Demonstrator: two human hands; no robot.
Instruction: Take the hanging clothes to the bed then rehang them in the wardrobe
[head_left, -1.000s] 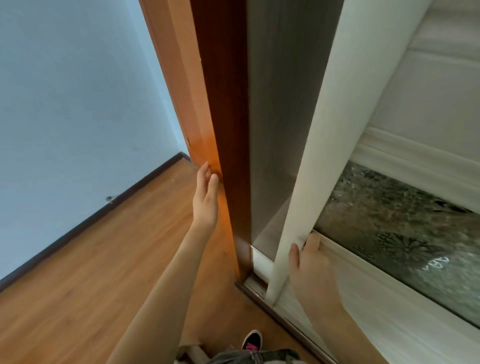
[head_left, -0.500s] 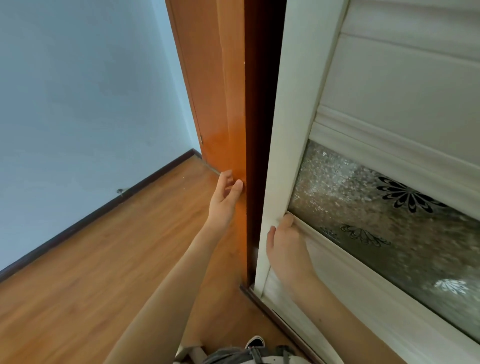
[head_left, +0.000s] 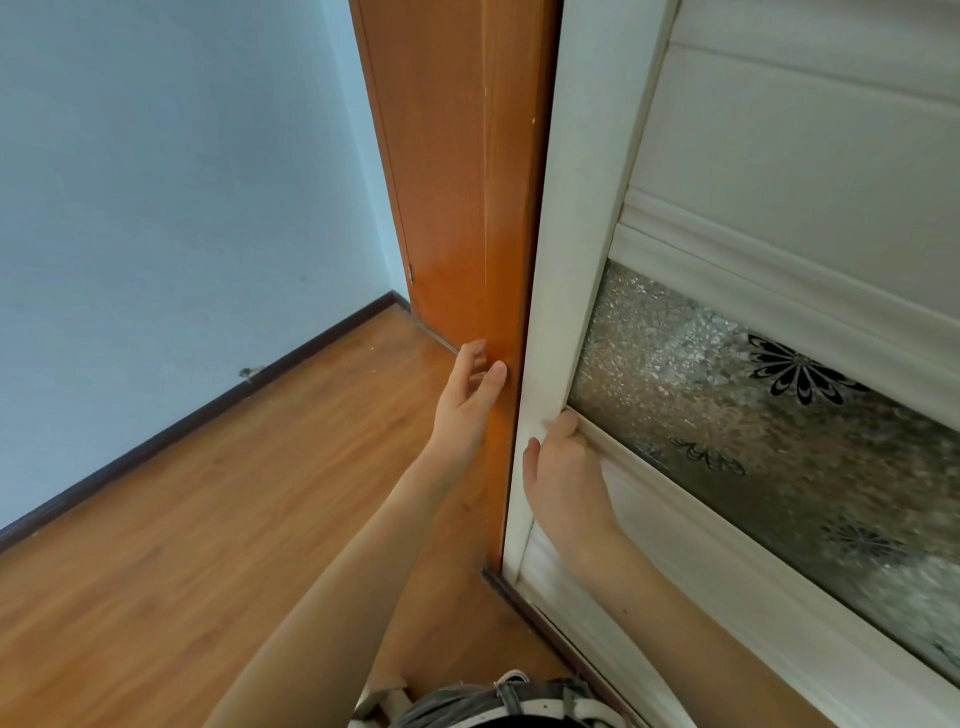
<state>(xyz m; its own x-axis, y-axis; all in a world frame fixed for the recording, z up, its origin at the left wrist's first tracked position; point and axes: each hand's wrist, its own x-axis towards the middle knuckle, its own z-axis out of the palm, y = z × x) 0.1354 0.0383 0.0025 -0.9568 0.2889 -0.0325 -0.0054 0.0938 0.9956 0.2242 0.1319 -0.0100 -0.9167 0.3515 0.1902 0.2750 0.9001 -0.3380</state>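
The wardrobe's white sliding door has a frosted glass panel with black flowers and stands flush against the wardrobe's orange wooden side panel. My right hand presses on the door's left frame, fingers curled over the lower moulding. My left hand rests with loose fingers against the edge of the orange panel and holds nothing. No gap into the wardrobe shows, and no clothes or bed are in view.
A pale blue wall with a dark skirting board runs along the left. Orange-brown wood floor spreads below. The door's bottom track runs along the floor to the right. My belt and waist show at the bottom edge.
The white door has slid left under my right hand until the dark opening into the wardrobe disappeared. My left hand stayed at the orange panel's edge.
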